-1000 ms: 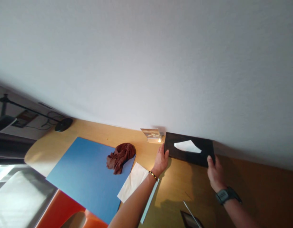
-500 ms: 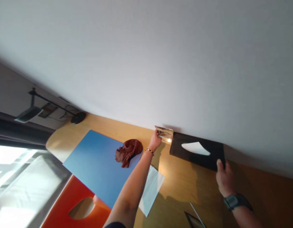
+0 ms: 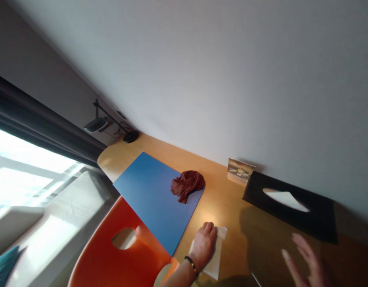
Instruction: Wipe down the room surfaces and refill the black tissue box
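My left hand, with a beaded bracelet on its wrist, rests on a thin white sheet on the desk. Its fingers are curled onto the sheet, and one corner sticks out past them. I cannot tell whether the sheet is paper or cloth. My right hand hovers at the lower right, slightly blurred, fingers apart and holding nothing. Beyond it lies a black tissue box with a white tissue in its oval opening. Beside the box, a small picture card in a clear stand leans near the wall.
A blue mat covers the left of the wooden desk, with a crumpled brown cloth on its corner. A black desk lamp stands at the far left end. An orange chair is against the near edge.
My left hand has let go of the picture card stand and come back onto the white sheet. My right hand has left the tissue box and opened. The view has shifted left.
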Available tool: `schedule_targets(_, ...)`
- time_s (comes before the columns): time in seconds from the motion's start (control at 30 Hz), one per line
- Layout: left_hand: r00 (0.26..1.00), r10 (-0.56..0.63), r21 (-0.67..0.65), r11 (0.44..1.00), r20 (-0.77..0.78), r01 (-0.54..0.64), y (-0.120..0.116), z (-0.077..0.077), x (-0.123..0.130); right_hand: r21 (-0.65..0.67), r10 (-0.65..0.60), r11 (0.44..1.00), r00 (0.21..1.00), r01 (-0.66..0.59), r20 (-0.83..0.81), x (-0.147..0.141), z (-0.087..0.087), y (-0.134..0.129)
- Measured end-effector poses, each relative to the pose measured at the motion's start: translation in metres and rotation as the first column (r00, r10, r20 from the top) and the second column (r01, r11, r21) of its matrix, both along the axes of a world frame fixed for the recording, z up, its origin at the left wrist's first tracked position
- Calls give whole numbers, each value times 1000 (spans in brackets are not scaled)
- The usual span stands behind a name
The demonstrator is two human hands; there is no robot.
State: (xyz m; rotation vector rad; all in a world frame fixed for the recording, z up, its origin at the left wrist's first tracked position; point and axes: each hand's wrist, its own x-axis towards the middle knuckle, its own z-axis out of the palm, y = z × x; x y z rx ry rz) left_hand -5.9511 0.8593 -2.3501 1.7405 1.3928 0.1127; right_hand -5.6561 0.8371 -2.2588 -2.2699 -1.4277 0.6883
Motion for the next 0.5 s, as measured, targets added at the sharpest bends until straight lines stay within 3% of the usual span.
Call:
schedule_targets(0.07,966,198,-159,972,165,-172,6,4,21,-42,318,944,937,-327,-145,-47,-10,-6)
schedule_targets(0.13,868,414,-364,880,276,-304,18,12,45,-65,463,870,857,-488,-227,-83,-24,-5)
schedule_targets(0.2,782,547,-554,767,301,-323,27,21,62,-93,439,872,852,-480,-285,-102,-40,-2)
schedule_targets(0.27,761,536,-615,753,367,-234,35,27,60,-126,361,898,870,-421,-336,-102,-52,0)
schedule_targets(0.33,763,465,-538,823,449,-185,48,29,34,-185,283,915,896,-360,-342,-88,-58,-2)
schedule_targets(0.4,797,428,-330,894,425,-304,74,26,-10,-223,206,935,934,-276,-291,-70,-56,-8)
schedule_targets(0.47,850,431,-49,898,302,-438,110,19,-58,-227,125,959,973,-169,-195,-52,-51,-20)
schedule_targets(0.5,880,419,76,893,225,-445,128,14,-78,-220,93,968,985,-125,-148,-45,-48,-27)
